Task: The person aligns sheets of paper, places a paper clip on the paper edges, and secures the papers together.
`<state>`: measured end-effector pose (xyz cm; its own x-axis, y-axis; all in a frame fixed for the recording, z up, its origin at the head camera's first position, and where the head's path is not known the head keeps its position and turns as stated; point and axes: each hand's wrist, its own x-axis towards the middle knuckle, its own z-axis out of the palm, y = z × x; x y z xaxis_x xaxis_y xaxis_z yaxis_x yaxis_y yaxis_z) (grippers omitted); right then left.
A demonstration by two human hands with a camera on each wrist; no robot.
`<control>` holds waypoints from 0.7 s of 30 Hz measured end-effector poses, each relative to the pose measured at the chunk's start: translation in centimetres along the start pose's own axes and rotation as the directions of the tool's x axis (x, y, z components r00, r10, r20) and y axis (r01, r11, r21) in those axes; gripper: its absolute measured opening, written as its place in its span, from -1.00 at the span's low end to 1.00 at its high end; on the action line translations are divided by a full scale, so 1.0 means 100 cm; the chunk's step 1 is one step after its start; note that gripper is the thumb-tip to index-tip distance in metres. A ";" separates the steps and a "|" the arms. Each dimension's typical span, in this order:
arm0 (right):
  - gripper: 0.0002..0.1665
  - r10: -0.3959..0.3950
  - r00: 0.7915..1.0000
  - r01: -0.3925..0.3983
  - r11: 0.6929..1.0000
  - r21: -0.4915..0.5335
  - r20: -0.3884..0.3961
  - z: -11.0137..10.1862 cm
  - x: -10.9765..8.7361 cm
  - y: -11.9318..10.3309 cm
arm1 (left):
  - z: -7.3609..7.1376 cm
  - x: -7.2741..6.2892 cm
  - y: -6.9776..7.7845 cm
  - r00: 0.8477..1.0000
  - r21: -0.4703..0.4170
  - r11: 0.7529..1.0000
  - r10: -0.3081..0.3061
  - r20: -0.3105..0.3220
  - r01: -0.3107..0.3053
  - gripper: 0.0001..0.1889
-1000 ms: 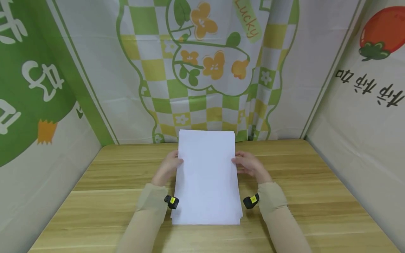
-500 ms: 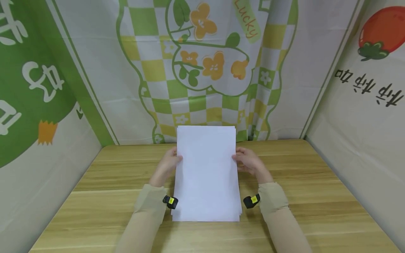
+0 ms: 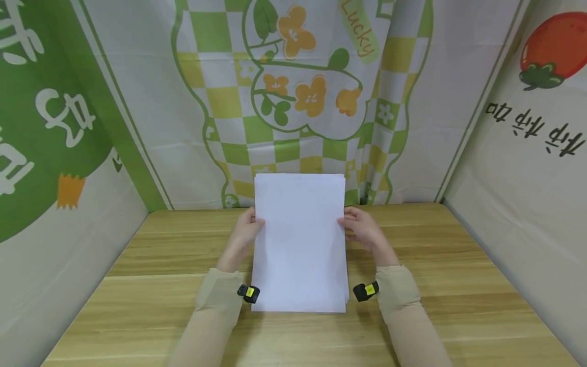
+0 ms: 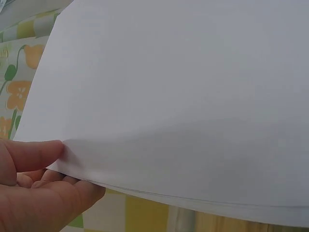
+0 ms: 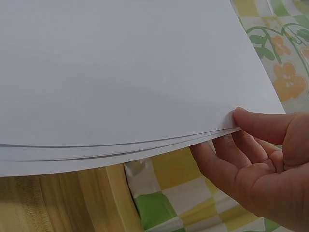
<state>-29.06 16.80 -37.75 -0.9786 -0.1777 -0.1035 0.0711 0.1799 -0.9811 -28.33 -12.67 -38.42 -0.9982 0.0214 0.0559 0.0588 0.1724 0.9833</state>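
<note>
Several white paper sheets (image 3: 300, 250): loosely stacked, edges slightly offset, held over the wooden worktop (image 3: 156, 285).
Left hand (image 3: 240, 234): sheets' left edge pinched, thumb (image 4: 38, 153) laid on top, fingers (image 4: 72, 195) curled beneath.
Right hand (image 3: 367, 232): opposite edge pinched likewise, margins fanned slightly apart.
Checked cloth (image 3: 259, 130): seen behind the sheets' far edge.
</note>
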 end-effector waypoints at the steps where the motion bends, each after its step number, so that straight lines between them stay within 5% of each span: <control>1: -0.63 -0.005 1.000 0.005 1.000 -0.007 0.000 0.000 0.000 -0.001 | 0.000 0.000 0.001 1.000 -0.001 1.000 0.003 -0.008 -0.003 -0.60; 14: -0.66 -0.096 0.995 0.096 0.994 0.045 0.006 -0.003 -0.009 -0.011 | 0.001 -0.007 0.016 0.996 0.019 0.998 0.066 -0.053 -0.065 -0.63; 21: -0.64 -0.129 0.991 0.130 0.987 0.094 -0.018 -0.002 -0.010 -0.017 | 0.002 -0.008 0.021 0.986 0.049 0.993 0.114 -0.121 -0.109 -0.91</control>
<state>-28.24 16.87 -35.96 -0.9830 -0.1816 0.0269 -0.0390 0.0635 -0.9972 -27.42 -12.08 -36.40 -0.9789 -0.0785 0.1886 0.1678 0.2172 0.9616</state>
